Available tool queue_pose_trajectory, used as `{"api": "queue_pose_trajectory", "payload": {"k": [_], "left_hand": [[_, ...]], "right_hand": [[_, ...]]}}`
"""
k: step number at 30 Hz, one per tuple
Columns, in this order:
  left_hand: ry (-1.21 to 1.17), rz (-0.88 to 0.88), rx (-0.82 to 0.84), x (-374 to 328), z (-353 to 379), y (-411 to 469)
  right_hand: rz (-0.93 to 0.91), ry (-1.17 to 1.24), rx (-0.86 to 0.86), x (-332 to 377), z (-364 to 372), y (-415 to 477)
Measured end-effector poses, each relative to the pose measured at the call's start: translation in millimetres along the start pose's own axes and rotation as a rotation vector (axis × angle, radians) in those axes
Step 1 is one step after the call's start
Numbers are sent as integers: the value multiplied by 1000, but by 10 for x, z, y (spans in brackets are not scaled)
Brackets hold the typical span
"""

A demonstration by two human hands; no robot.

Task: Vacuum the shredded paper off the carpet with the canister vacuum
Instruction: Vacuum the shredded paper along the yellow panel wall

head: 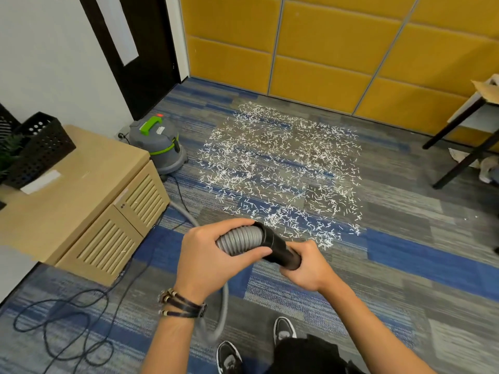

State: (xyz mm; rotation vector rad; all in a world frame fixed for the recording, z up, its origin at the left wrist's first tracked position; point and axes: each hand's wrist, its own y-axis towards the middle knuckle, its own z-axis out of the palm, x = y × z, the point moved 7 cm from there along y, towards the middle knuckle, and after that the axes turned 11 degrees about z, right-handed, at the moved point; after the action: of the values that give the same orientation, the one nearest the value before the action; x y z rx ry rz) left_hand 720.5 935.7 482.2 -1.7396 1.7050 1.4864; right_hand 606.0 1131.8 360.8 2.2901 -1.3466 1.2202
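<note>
White shredded paper (pixel 280 168) lies scattered in a wide patch over the blue and grey carpet (pixel 405 265). A grey canister vacuum (pixel 158 143) with a green handle stands at the far left by the door. Its ribbed grey hose (pixel 237 241) runs along the floor up to my hands. My left hand (pixel 213 259) grips the ribbed hose end. My right hand (pixel 307 268) grips the black nozzle tube (pixel 278 247) joined to the hose. The tube's open end is hidden by my right hand. Both hands are just short of the near edge of the paper.
A low wooden cabinet (pixel 89 209) with a black basket (pixel 40 149) stands at the left. A dark power cable (pixel 64 319) loops over the carpet near my feet (pixel 229 357). A black table leg frame (pixel 464 147) stands at the right. Yellow wall panels (pixel 324 49) close the far side.
</note>
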Motion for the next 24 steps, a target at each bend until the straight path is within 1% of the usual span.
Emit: {"api": "queue_pose_trajectory", "payload": {"k": [5, 9, 12, 15, 20, 24], "left_hand": [[100, -38, 72, 74, 307, 57], [85, -7, 25, -51, 397, 184], [15, 62, -11, -217, 473, 252], [-33, 87, -16, -348, 654, 315], [32, 62, 11, -382, 1012, 409], [70, 45, 36, -453, 1357, 448]], "right_hand": [[47, -7, -11, -294, -62, 26], [41, 44, -5, -320, -136, 46], [-1, 59, 17, -281, -349, 45], [-43, 50, 69, -368, -616, -11], [-5, -2, 70, -711, -946, -28], [30, 10, 91, -960, -1082, -31]]}}
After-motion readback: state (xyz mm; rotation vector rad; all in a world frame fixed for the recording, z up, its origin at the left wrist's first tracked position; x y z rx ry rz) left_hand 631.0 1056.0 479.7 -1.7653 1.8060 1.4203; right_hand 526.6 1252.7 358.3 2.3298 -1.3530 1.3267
